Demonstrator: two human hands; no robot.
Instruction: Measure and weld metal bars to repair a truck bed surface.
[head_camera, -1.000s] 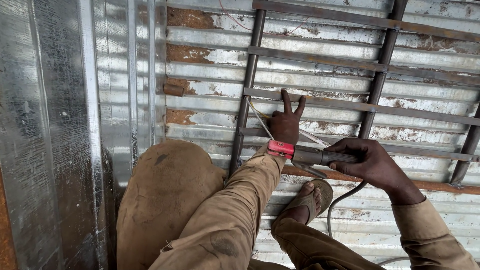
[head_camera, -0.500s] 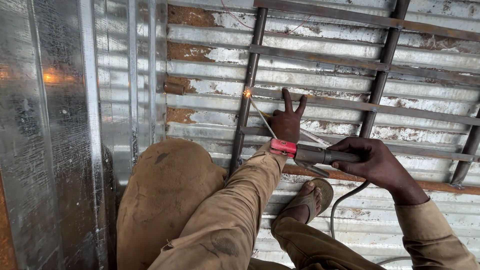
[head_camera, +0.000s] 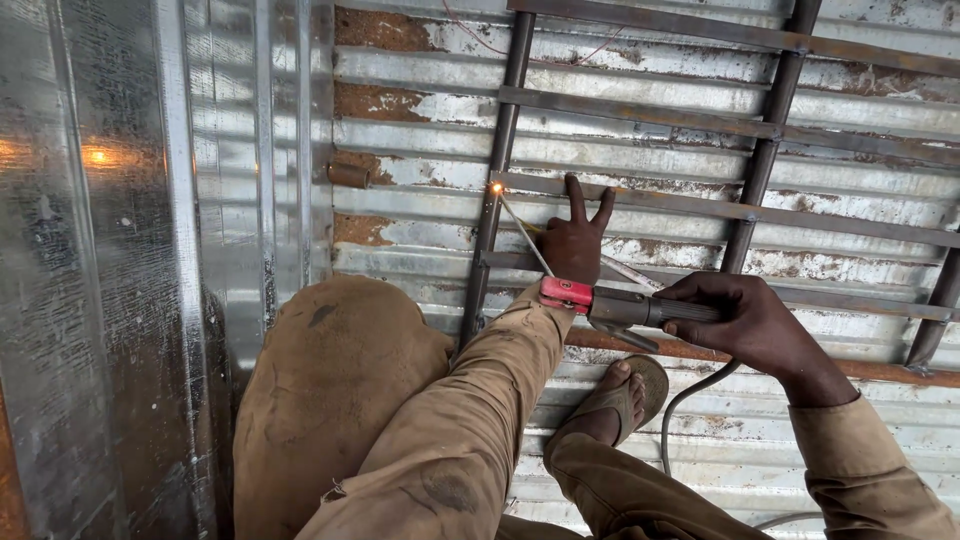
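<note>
Right hand gripping electrode holder, rod sparking

Right hand holds electrode holder; rod sparks on steel frame.

I'm getting soft, even daylight across the whole view, no hard shadows on the pale corrugated metal sheets. A tiny white-orange welding spark burns bright at the dark steel bar frame, and I catch its orange glow mirrored on the shiny galvanised sheet panel at left. That panel throws mild glare. Focus is crisp in the middle; the straight ribs bow slightly towards the edges.
</note>
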